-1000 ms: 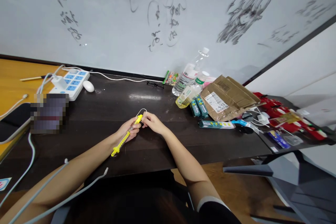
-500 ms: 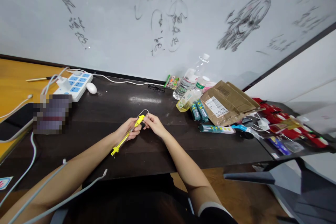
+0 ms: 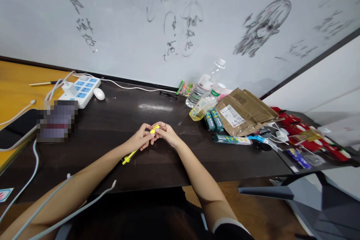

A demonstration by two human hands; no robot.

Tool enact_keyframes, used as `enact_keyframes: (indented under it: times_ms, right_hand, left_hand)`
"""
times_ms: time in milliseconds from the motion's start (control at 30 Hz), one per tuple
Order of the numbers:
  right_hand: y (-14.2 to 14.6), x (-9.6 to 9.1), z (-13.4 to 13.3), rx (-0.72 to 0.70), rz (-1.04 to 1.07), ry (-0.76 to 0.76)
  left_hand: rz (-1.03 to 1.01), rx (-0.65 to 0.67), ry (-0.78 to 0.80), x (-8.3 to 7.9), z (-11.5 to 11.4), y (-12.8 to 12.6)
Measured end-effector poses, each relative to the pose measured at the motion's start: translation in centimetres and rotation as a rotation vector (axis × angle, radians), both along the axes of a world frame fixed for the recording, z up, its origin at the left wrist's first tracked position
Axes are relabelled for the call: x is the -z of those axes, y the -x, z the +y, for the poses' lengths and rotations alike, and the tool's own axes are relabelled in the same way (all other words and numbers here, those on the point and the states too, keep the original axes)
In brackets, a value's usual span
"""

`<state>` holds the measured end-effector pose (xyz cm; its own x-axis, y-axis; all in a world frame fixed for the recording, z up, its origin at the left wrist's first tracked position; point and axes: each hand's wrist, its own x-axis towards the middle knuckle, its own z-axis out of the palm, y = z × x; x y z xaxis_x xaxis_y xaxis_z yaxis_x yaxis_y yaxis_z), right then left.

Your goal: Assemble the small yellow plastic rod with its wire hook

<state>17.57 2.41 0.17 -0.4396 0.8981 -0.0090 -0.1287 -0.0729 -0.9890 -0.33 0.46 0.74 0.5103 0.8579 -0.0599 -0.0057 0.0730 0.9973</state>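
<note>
A slim yellow tool (image 3: 128,156) with a thin wire loop at its tip lies slanted above the dark table (image 3: 118,120). My left hand (image 3: 140,139) is closed around its upper part, with the lower end sticking out toward me. Fingertips of my right hand (image 3: 166,132) pinch the yellow tip and the wire, touching my left hand. Most of the wire loop is hidden by my fingers.
A white and blue power strip (image 3: 80,90) and a white mouse (image 3: 99,93) sit at the back left. Glasses (image 3: 168,95), plastic bottles (image 3: 204,84), brown parcels (image 3: 243,109), green boxes (image 3: 213,119) and red packets (image 3: 309,135) crowd the right. Cables (image 3: 33,157) run at the left.
My hands have closed together over the tool's tip. The wire loop that stood up above the tip is now mostly covered. The tool has tilted lower toward the table.
</note>
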Motion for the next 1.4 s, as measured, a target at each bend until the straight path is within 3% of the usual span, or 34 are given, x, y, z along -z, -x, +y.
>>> enact_keyframes:
  times_ms: [100, 167, 333, 567, 700, 967, 1167, 1400]
  right_hand:
    - [0.0, 0.3, 0.2, 0.057, 0.029, 0.022]
    - [-0.2, 0.3, 0.3, 0.056, 0.019, 0.018]
    - [-0.6, 0.2, 0.5, -0.029, -0.041, -0.027]
    - [-1.1, 0.2, 0.7, -0.021, -0.116, -0.144]
    - [-1.4, -0.5, 0.4, -0.015, -0.168, -0.257]
    - [-1.5, -0.7, 0.2, -0.068, -0.107, -0.205]
    - [-1.2, -0.4, 0.2, -0.036, -0.091, -0.166]
    - [-1.2, -0.2, 0.6, 0.021, 0.083, -0.024]
  left_hand:
    - [0.109, -0.107, -0.246, 0.2, 0.2, 0.4]
    - [0.150, -0.129, -0.324, 0.2, 0.3, 0.7]
    - [0.182, -0.060, -0.278, 0.0, 0.1, 0.8]
    - [0.238, -0.066, -0.367, -0.5, -0.5, 0.5]
    - [0.128, 0.000, -0.248, -0.1, -0.7, 0.1]
    - [-0.117, 0.115, 0.078, 0.0, -0.9, -0.8]
    - [-0.140, 0.055, 0.070, 0.1, -0.7, -0.9]
    - [-0.147, -0.002, 0.046, 0.0, -0.3, -0.6]
